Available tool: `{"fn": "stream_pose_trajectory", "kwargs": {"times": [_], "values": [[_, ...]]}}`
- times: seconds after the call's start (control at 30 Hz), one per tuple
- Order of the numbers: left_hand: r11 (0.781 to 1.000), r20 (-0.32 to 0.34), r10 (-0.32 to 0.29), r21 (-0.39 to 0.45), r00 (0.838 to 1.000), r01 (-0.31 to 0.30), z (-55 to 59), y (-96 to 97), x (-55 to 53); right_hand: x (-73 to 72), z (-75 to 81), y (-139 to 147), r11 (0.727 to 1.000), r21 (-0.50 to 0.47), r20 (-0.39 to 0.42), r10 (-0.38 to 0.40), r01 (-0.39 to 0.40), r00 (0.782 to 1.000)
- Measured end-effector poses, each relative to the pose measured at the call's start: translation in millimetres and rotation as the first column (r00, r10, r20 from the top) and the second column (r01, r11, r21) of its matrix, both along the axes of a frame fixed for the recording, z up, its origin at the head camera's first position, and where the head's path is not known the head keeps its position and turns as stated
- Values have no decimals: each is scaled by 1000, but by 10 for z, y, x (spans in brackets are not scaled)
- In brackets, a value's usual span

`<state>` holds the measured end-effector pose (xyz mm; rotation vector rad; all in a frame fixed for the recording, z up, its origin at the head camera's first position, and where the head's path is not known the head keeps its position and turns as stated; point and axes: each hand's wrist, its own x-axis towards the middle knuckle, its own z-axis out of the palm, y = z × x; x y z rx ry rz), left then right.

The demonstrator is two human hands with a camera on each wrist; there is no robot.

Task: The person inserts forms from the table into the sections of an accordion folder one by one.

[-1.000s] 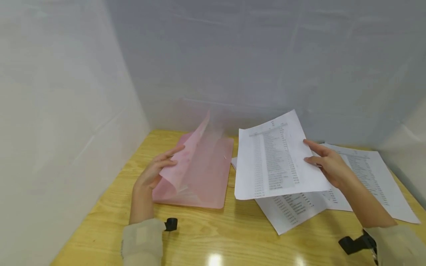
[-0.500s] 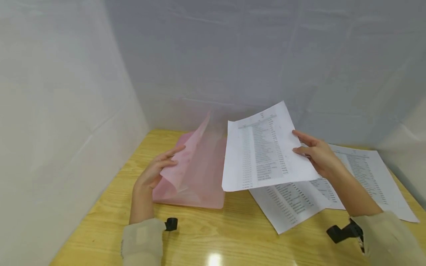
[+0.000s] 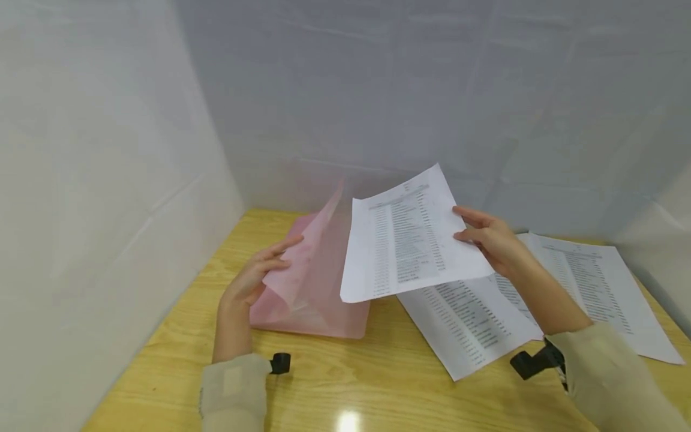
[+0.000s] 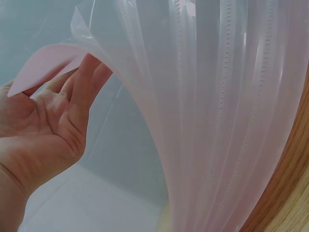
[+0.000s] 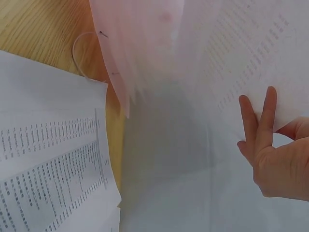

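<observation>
A pink translucent folder lies on the table with its cover lifted. My left hand holds that cover by its left edge; in the left wrist view the bent cover runs between the thumb and fingers, and clear inner sleeves fan out beside it. My right hand pinches a white printed sheet at its right edge, raised and tilted, its left part overlapping the folder in the head view. From behind, the right wrist view shows this sheet with two fingers spread across it.
More printed sheets lie on the wooden table: one sheet slanting under the raised paper, others at the right. A thin cord loop sits at the folder's edge. White sheeting walls in the back and sides.
My right hand has moved left with the printed sheet, from above the loose papers to partly over the folder. My left hand keeps the cover lifted, nearly unmoved.
</observation>
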<state>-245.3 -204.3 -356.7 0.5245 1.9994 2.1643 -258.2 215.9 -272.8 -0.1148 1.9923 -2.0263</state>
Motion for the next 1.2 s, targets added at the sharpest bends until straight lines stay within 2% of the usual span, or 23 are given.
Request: {"fn": "stream_pose_trajectory", "kwargs": {"times": [0.3,0.43,0.6,0.77,0.93,1.2], "values": [[1000,14,18,0,1000,-18,19,37,16,-137,-18,-194,999,44,3,31,-31,1000],[1000,23,11,-3,1000,-11,33,57,18,-207,-15,-264,993,114,-19,38,-36,999],[1000,37,7,-4,999,-7,36,71,22,-284,23,-355,973,230,-58,28,-14,998],[1000,33,11,-4,999,-11,33,79,24,-336,85,-447,956,292,-91,26,1,996],[1000,16,12,-15,1000,-11,30,86,23,-375,103,-521,954,300,-97,18,12,995],[1000,20,7,-16,1000,-7,28,104,18,-446,15,-583,965,259,-105,-14,41,994]]}}
